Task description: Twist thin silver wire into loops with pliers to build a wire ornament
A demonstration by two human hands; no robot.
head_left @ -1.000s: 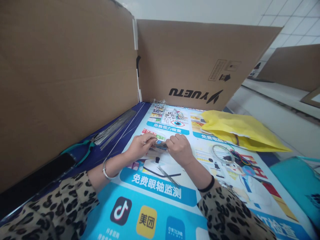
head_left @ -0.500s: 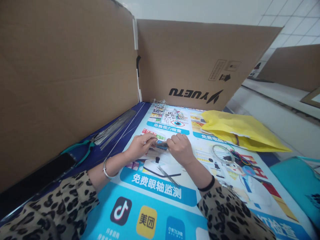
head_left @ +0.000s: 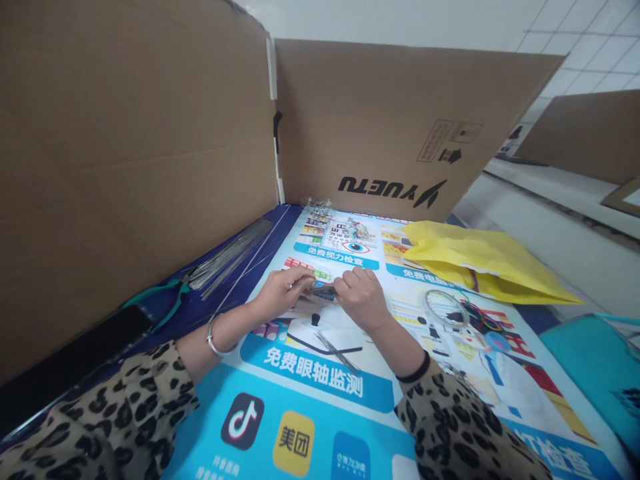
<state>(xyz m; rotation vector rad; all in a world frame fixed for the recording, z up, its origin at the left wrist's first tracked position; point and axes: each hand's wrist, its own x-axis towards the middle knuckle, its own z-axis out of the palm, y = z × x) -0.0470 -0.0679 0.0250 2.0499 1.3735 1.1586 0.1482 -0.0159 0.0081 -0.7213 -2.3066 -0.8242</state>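
My left hand (head_left: 285, 292) is closed in a pinch, with a ring on one finger and a bracelet at the wrist. Facing it, my right hand (head_left: 361, 297) is curled into a fist around the other end of a thin grey metal piece (head_left: 325, 291). That piece spans the short gap between both hands; its exact shape is too small to make out. Below the hands, a few short wires (head_left: 336, 350) lie on the printed poster (head_left: 325, 413). A bundle of long thin wires (head_left: 230, 257) rests at the left, beside teal-handled pliers (head_left: 175, 303).
Cardboard walls (head_left: 400, 120) stand at the left and back. At the right are a yellow bag (head_left: 485, 263), a wire coil (head_left: 445, 308), coloured cords (head_left: 485, 317) and a teal pouch (head_left: 595, 367). Tangled wire pieces (head_left: 357, 230) lie at the back.
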